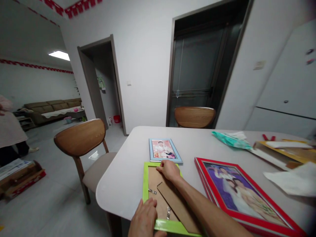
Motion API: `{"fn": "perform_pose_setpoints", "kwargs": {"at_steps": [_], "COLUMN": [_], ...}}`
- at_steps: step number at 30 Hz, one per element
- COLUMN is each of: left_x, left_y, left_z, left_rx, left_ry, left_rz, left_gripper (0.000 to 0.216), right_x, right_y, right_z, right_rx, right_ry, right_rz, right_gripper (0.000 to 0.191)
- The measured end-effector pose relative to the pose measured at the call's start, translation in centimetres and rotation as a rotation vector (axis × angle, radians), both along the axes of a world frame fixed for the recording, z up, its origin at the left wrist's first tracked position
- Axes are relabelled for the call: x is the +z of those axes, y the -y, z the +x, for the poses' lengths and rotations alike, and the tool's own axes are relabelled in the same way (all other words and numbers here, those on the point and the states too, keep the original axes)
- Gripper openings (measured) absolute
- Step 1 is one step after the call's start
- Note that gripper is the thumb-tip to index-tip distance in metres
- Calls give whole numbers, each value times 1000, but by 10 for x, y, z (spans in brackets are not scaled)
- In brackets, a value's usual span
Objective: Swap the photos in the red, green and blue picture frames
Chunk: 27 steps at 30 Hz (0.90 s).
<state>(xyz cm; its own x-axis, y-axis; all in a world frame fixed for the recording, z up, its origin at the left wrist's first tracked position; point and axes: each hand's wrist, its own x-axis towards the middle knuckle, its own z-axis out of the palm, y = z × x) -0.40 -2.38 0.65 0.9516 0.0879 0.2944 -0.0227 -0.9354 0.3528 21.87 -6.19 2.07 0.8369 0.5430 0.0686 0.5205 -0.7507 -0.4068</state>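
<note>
A green picture frame (pixel 146 179) lies face down on the white table, its brown backing board (pixel 160 200) showing. Small metal clips (pixel 168 213) sit along the board's edges, and a brown stand leg (pixel 176 207) lies across it. My left hand (pixel 144 217) is closed on the frame's near left corner, fingers over the rim. At the far end, my right hand (pixel 169 171) is closed in a pinch at the top of the backing; what its fingertips hold is hidden. Just beyond lies a blue picture frame (pixel 165 149), photo up. My right forearm covers part of the green frame.
Red picture frames (pixel 243 192), stacked, lie at the right. Behind them are a teal and white packet (pixel 232 140), an opened cardboard package (pixel 283 153) and white paper (pixel 293 181). Wooden chairs (pixel 80 138) stand at the table. A person (pixel 11 125) stands at far left.
</note>
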Motion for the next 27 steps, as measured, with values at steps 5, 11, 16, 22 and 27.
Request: {"fn": "perform_pose_setpoints", "kwargs": {"at_steps": [5,11,16,22,27], "left_x": [9,14,19,20,17], "left_y": [6,10,13,17,18], "left_z": [1,0,-1,-3,-5], "left_rx": [42,52,108,132,138], "left_ry": [-43,-56,-68,-92,-58], "left_rz": [16,16,-40,-79,-49], "left_gripper": [50,49,50,52,52], "right_x": [1,2,2,4,1], "right_y": [4,0,-5,-4,0], "right_z": [-8,-7,-6,-14,-20], "right_rx": [-4,-30,-47,-34,-27], "right_ry": [-8,-38,-16,2,28], "right_rz": [9,-6,-18,-22,-18], "right_gripper": [18,18,20,16,21]}}
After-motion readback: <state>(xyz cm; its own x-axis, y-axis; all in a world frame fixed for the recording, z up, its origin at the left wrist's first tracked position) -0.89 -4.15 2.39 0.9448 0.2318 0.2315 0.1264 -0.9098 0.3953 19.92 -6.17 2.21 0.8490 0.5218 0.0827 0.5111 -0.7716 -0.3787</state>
